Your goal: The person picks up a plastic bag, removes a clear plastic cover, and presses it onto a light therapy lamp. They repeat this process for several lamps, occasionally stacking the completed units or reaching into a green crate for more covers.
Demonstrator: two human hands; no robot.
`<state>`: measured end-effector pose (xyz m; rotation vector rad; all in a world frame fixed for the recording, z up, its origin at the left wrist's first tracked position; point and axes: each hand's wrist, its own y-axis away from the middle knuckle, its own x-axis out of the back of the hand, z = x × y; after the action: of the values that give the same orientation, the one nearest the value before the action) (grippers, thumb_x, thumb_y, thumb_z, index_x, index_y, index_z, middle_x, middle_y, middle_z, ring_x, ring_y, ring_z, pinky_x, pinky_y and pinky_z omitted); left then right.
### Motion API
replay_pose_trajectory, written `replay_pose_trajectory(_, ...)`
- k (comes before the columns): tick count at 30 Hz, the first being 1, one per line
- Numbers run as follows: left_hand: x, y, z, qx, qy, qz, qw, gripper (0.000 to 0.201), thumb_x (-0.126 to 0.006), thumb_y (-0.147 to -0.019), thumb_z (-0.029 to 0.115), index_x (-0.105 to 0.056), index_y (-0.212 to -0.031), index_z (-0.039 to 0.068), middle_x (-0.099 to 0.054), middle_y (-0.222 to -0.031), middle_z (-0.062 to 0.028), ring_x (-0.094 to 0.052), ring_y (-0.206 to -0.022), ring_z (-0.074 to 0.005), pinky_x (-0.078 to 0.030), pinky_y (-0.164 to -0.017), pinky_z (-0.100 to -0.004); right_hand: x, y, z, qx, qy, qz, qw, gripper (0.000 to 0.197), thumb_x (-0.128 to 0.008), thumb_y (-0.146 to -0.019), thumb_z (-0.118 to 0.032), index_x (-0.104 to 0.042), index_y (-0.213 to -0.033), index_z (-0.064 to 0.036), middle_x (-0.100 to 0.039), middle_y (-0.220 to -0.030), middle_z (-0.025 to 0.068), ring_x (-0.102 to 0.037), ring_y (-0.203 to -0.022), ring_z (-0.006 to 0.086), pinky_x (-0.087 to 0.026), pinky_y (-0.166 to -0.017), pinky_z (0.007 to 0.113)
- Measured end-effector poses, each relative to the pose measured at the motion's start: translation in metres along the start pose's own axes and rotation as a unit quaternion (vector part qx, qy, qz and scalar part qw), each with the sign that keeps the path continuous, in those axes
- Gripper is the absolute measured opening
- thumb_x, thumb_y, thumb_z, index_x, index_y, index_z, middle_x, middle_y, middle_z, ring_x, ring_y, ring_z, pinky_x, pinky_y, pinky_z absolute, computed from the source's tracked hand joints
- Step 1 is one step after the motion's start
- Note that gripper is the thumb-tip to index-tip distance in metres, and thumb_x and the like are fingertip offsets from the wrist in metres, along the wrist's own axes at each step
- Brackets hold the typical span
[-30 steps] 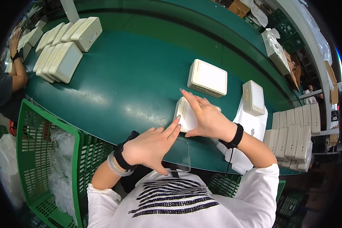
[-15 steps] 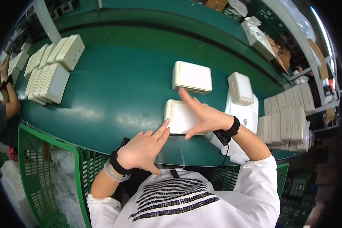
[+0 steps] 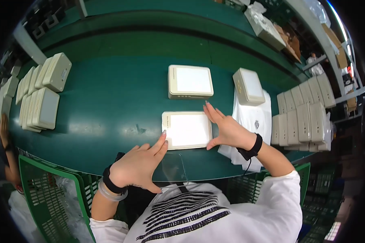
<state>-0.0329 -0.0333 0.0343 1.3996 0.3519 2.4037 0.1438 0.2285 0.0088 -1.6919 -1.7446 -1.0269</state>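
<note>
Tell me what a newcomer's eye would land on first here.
A bright white-faced cream device probably stands out first, between the left hand and right hand. Next come the upright devices at the left of the green table and the cream stack at its right.

The surface (image 3: 109, 101) was dark green. The near box (image 3: 187, 130) had a cream rim round a white panel; the left boxes (image 3: 48, 109) were cream, one showing a grey panel. The shirt (image 3: 198, 220) was white with wavy black stripes, the left crate (image 3: 83, 190) green, both wristbands (image 3: 256, 145) black.
</note>
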Motion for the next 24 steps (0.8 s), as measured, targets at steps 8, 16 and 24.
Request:
replay_pose_trajectory(8,-0.004,-0.005,-0.007,-0.053,-0.039,0.003,0.998,0.124,-0.083,-0.050,0.055,-0.029,-0.140,-0.011,-0.021,-0.149,-0.0315,-0.054,-0.099,-0.0388,-0.045,-0.090,-0.0416,-0.010,-0.016,0.008,-0.013,0.021,-0.013,1.000,0.114,-0.089,-0.052,-0.025,-0.024,-0.141,0.0071,-0.034,-0.142,0.0270,-0.041,-0.126,0.0458,-0.034,-0.108,0.045)
replay_pose_trajectory(16,-0.044,0.007,-0.004,-0.014,0.045,0.115,0.992,0.129,-0.086,-0.052,0.052,-0.020,-0.144,-0.009,-0.017,-0.149,-0.0347,-0.046,-0.122,-0.0423,-0.038,-0.103,-0.0404,0.004,-0.004,-0.011,-0.009,0.105,-0.003,0.994,0.085,-0.082,-0.063,-0.025,-0.043,-0.133,0.0037,-0.050,-0.128,0.0261,-0.056,-0.113,0.0363,-0.046,-0.093,0.040)
replay_pose_trajectory(24,-0.092,0.072,0.039,0.071,0.297,0.380,0.873,0.121,-0.088,-0.055,0.028,-0.017,-0.149,-0.001,-0.033,-0.145,-0.0248,-0.043,-0.128,-0.0346,-0.035,-0.105,-0.0419,0.040,0.009,-0.001,-0.072,-0.211,0.283,0.933,0.049,-0.073,-0.078,-0.021,-0.058,-0.120,-0.0012,-0.064,-0.111,0.0174,-0.061,-0.106,0.0289,-0.047,-0.094,0.035)
